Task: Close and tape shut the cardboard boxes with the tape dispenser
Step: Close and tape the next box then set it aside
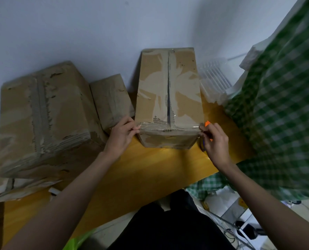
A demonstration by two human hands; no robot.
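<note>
Cardboard box (170,98), tall, scuffed, flaps closed along a centre seam, stands on the yellow wooden table (150,170). Left hand (122,137) pinches glossy clear tape (168,127) at its near-left corner. Right hand (216,142) grasps the orange tape dispenser (207,123) at the near-right corner.

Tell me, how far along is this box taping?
Done: the large brown cardboard box at left carries tape along its seam. In hand: both hands stretch clear tape across the near edge of the tall brown cardboard box. Left: its centre seam still gapes.
</note>
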